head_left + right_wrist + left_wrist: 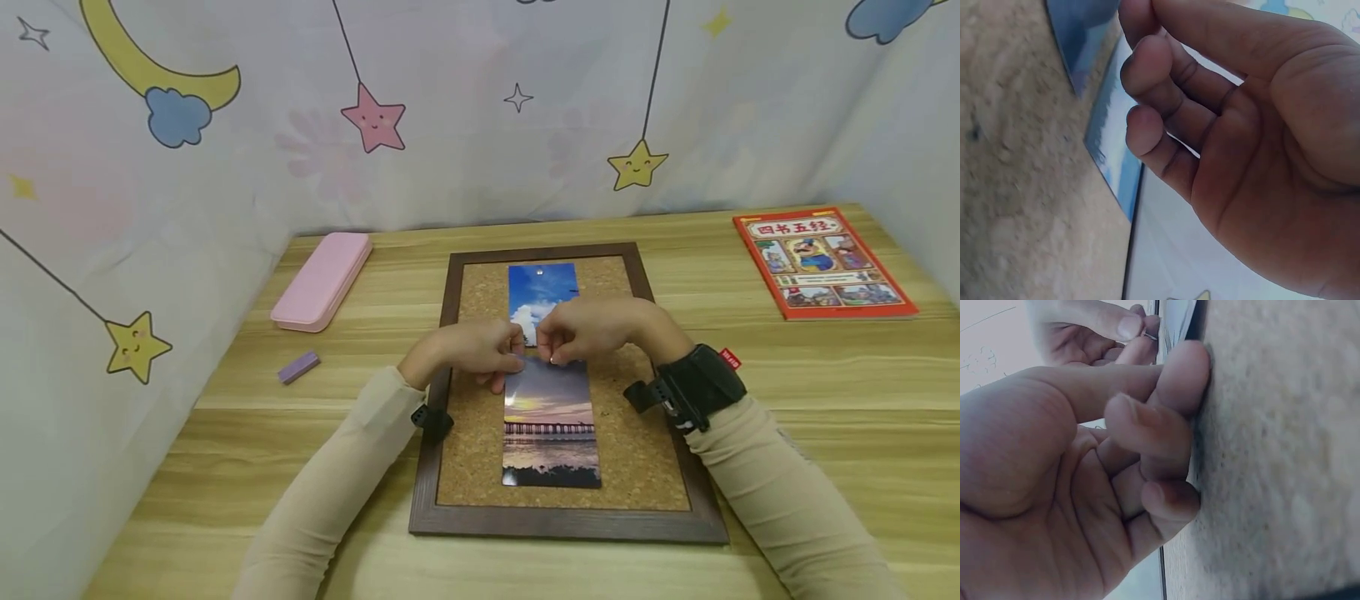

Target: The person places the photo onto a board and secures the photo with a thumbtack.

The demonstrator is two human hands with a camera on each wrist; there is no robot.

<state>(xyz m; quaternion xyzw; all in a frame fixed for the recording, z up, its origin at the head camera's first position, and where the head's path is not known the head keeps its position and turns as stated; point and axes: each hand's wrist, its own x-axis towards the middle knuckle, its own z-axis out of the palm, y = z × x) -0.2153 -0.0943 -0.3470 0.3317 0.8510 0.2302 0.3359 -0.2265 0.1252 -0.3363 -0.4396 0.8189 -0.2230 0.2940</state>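
A photo of a pier at sunset [551, 425] lies on the cork board [637, 467], below a photo of a blue sky with clouds [542, 287]. A silver pushpin [539, 272] stands in the sky photo near its top. My left hand [480, 346] holds the sunset photo at its upper left corner, thumb on its face. Between thumb and index finger, my right hand [588, 325] pinches a small pin [1150, 336] over the sunset photo's top edge. The left wrist view shows the pin's thin shaft; the fingers hide its rest.
The board's dark wooden frame [570, 523] rests on the wooden table [360, 467]. To the left lie a pink case [322, 279] and a small purple block [298, 367]. A red-bordered book [825, 262] lies back right. A patterned cloth [465, 167] hangs behind.
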